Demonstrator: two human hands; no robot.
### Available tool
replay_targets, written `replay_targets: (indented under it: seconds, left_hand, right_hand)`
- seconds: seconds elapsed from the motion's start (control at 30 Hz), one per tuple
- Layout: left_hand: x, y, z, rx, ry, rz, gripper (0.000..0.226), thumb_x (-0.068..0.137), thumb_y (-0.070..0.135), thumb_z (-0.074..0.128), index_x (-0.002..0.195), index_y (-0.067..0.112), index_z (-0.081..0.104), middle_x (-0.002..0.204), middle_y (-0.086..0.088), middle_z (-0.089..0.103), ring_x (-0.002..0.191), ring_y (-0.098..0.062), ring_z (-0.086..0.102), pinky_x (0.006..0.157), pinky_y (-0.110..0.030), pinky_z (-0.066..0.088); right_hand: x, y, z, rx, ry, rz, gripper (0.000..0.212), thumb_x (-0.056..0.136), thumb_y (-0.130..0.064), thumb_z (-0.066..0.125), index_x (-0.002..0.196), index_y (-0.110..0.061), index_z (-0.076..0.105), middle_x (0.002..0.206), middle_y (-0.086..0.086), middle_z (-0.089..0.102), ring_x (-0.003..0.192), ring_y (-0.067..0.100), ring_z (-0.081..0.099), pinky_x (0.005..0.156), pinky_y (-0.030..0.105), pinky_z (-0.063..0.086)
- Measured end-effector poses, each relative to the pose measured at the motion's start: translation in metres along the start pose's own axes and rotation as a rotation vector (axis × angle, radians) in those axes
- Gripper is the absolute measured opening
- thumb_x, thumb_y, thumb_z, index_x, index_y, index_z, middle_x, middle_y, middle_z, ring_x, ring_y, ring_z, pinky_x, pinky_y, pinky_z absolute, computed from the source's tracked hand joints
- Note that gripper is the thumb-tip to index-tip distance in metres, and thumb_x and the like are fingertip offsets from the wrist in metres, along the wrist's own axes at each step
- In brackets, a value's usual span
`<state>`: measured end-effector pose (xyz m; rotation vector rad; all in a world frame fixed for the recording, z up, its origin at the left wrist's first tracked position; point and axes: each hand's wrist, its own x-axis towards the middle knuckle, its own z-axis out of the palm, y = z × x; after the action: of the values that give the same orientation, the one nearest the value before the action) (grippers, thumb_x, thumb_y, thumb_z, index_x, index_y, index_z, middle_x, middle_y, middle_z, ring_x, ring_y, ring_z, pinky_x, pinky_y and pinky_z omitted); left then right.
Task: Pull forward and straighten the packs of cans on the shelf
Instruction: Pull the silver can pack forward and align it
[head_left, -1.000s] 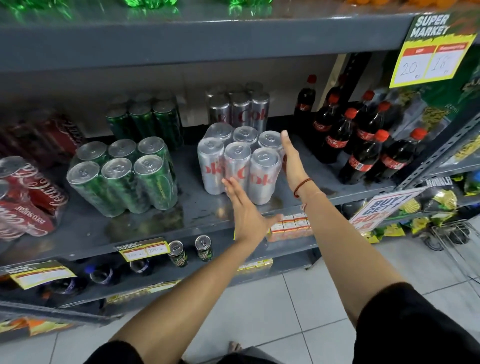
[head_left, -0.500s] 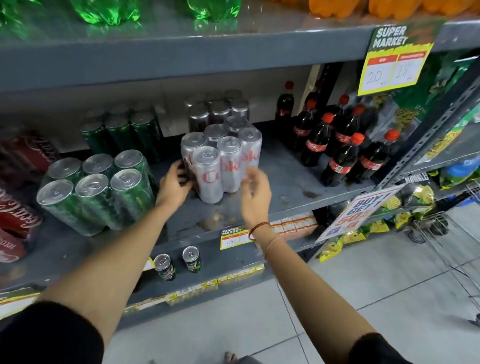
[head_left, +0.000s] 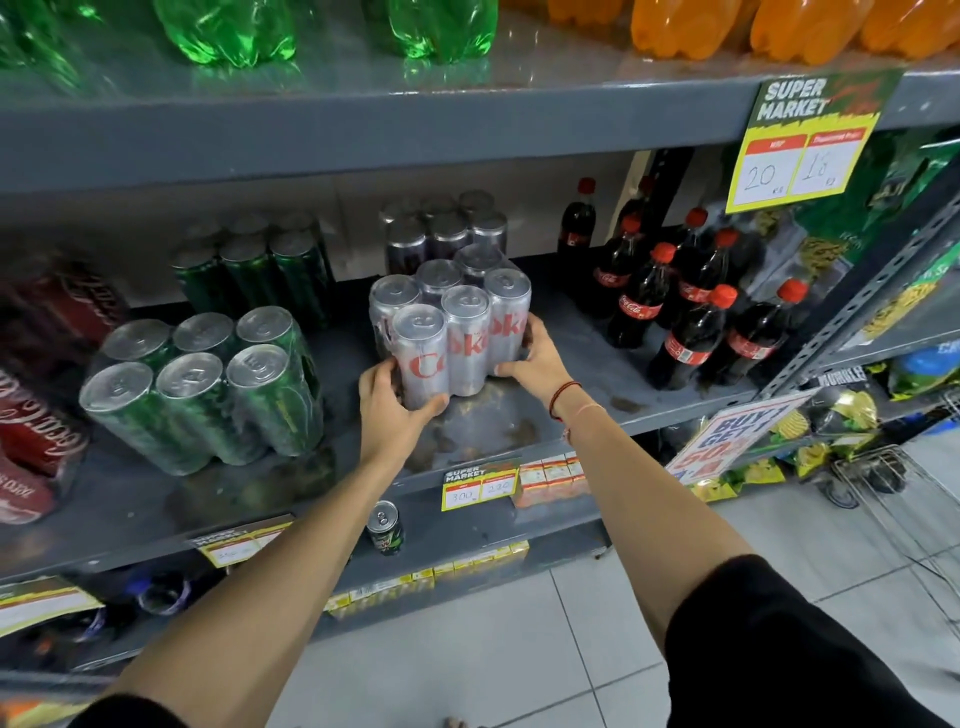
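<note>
Head view. Your left hand (head_left: 387, 410) cups the near left corner of the silver six-pack (head_left: 451, 325), its fingers (head_left: 428, 404) curled against the base of the front can. Your right hand (head_left: 535, 358) presses the pack's right side, fingers wrapped round the rightmost can. The pack stands upright on the grey shelf (head_left: 519, 415), turned at a slant to the shelf edge, between the green six-pack (head_left: 208, 384) at left and the cola bottles (head_left: 691, 306) at right. A second silver pack (head_left: 447, 228) stands behind it.
</note>
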<state>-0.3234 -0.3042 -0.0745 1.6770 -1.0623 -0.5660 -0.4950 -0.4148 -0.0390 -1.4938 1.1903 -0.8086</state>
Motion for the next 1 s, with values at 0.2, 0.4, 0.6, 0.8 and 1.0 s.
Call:
replay_targets:
  seconds: [0.2, 0.4, 0.6, 0.8, 1.0]
  left_hand:
    - [0.009, 0.004, -0.010, 0.006, -0.059, -0.008, 0.078, 0.061, 0.019, 0.086, 0.128, 0.008, 0.047, 0.128, -0.012, 0.046, 0.111, -0.024, 0.057, 0.098, -0.033, 0.045]
    - [0.014, 0.008, -0.015, -0.004, -0.146, -0.001, 0.071, 0.063, 0.015, 0.085, 0.125, 0.011, 0.051, 0.123, -0.012, 0.055, 0.107, -0.019, 0.059, 0.094, -0.030, 0.047]
    - [0.003, 0.013, -0.009, 0.138, -0.121, 0.029, 0.074, 0.063, 0.019, 0.083, 0.126, 0.013, 0.045, 0.125, -0.010, 0.058, 0.117, -0.026, 0.053, 0.098, -0.038, 0.043]
    - [-0.010, 0.018, -0.001, 0.156, -0.132, 0.000, 0.081, 0.067, 0.008, 0.080, 0.136, 0.011, 0.036, 0.133, -0.014, 0.052, 0.122, -0.030, 0.050, 0.102, -0.046, 0.043]
    - [-0.029, 0.023, 0.003, 0.146, -0.192, 0.022, 0.085, 0.067, 0.006, 0.079, 0.138, 0.014, 0.034, 0.135, -0.012, 0.050, 0.122, -0.029, 0.051, 0.100, -0.048, 0.045]
  right_hand:
    - [-0.008, 0.003, 0.000, -0.154, 0.091, -0.056, 0.077, 0.065, -0.008, 0.082, 0.129, -0.004, 0.039, 0.130, 0.018, 0.042, 0.121, 0.030, 0.046, 0.103, 0.040, 0.039]
    - [-0.025, 0.020, -0.001, -0.176, 0.213, -0.124, 0.069, 0.064, -0.019, 0.085, 0.121, -0.007, 0.047, 0.114, 0.009, 0.045, 0.109, 0.026, 0.050, 0.094, 0.033, 0.041]
    - [-0.025, 0.024, -0.008, -0.093, 0.094, -0.085, 0.064, 0.069, -0.019, 0.082, 0.122, -0.013, 0.047, 0.117, 0.004, 0.059, 0.108, 0.020, 0.055, 0.096, 0.035, 0.046]
    - [-0.027, 0.023, -0.022, -0.103, 0.030, -0.055, 0.057, 0.073, -0.021, 0.079, 0.120, -0.017, 0.048, 0.110, -0.004, 0.060, 0.103, 0.015, 0.057, 0.086, 0.021, 0.044]
    - [-0.047, 0.034, -0.040, -0.174, 0.036, -0.079, 0.070, 0.066, -0.012, 0.084, 0.124, -0.014, 0.045, 0.114, -0.002, 0.059, 0.106, 0.013, 0.055, 0.092, 0.029, 0.046]
